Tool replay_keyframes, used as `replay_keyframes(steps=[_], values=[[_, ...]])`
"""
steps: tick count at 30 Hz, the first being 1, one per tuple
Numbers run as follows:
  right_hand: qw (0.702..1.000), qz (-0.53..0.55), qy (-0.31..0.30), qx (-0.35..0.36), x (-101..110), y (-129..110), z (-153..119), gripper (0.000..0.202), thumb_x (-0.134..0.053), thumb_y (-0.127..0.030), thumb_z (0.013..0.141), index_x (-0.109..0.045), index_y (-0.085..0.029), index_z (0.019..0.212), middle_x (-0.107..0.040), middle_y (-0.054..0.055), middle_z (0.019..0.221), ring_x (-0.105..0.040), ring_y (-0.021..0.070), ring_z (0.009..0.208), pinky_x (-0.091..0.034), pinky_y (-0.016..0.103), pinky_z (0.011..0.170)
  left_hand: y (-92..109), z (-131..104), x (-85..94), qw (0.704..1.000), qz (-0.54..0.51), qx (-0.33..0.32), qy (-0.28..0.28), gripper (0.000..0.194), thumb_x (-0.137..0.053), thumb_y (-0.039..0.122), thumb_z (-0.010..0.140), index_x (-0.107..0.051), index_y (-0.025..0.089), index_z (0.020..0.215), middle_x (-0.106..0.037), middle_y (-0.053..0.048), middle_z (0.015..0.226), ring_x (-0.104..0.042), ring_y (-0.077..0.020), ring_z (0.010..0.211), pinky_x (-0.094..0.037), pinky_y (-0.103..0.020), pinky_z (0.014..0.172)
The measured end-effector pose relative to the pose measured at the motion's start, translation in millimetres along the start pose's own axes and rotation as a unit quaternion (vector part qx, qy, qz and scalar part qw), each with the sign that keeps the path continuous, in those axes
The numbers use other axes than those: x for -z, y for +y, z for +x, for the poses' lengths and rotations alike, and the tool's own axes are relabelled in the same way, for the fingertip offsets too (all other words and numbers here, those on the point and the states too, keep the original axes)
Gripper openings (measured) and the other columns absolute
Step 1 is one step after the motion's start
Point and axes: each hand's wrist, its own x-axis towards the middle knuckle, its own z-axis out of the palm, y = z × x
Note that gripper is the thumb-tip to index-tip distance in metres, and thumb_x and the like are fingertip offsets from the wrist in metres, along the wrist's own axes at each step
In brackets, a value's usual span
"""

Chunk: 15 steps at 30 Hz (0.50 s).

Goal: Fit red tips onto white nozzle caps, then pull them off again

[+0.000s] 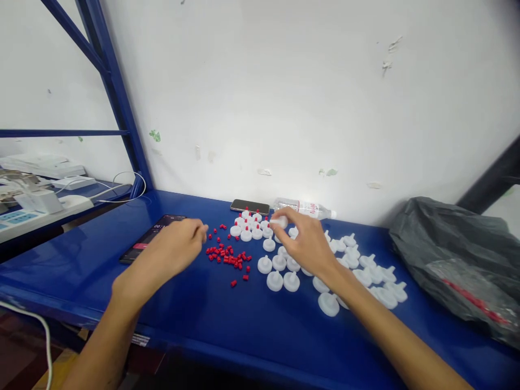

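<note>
My right hand [307, 241] pinches a white spout cap [280, 221] between thumb and fingertips, above the table. My left hand [176, 246] is closed with its fingertips curled together, left of the loose red tips [231, 260]; whatever it may hold is hidden. Behind the red tips stands a cluster of white spout caps with red tips on their spouts [246, 235]. Bare white spout caps [275, 280] stand in front of and below my right hand. More white spout caps [363, 277] lie in a loose pile to its right, several of them tilted.
A phone [136, 252] showing a timer lies partly behind my left hand. Along the wall are a second phone [249, 207] and a plastic bottle [327, 212] on its side. A dark plastic bag [430, 238] fills the right end of the blue table [227, 330].
</note>
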Motion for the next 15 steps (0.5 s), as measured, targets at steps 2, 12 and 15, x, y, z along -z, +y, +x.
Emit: replay_keyframes(steps=[2,12,15], values=[[0.999,0.026,-0.015,0.015,-9.1,-6.0,-2.6,0.010,-0.061,-0.026,0.098,-0.068,-0.026,0.104,-0.072,0.005,0.116,-0.068,0.0248,0.103,-0.052,0.040,0.091,-1.6,5.2,-16.4,0.999,0.022,-0.019,-0.038,0.034,-0.038,0.023,0.093,-0.064,0.023,0.072,-0.069,-0.007,0.075,-0.064,-0.0225,0.069,-0.042,-0.033,0.066],[0.997,-0.018,-0.073,0.017,-21.9,-4.9,-4.1,0.011,-0.066,-0.023,0.096,-0.076,-0.024,0.100,-0.073,0.003,0.095,-0.068,0.0185,0.076,-0.051,0.037,0.077,-13.1,10.6,-31.4,0.995,0.062,-0.012,-0.072,0.033,-0.040,0.014,0.086,-0.072,0.019,0.093,-0.072,-0.015,0.097,-0.068,-0.0306,0.090,-0.044,-0.037,0.072],[0.995,-0.010,-0.096,0.033,-23.4,-3.7,-3.2,0.013,-0.063,-0.020,0.097,-0.076,-0.023,0.098,-0.077,0.001,0.090,-0.071,0.0192,0.079,-0.050,0.036,0.078,-13.3,11.3,-32.3,0.995,0.061,-0.011,-0.082,0.031,-0.040,0.015,0.088,-0.069,0.021,0.092,-0.074,-0.013,0.095,-0.068,-0.0294,0.086,-0.042,-0.036,0.068]])
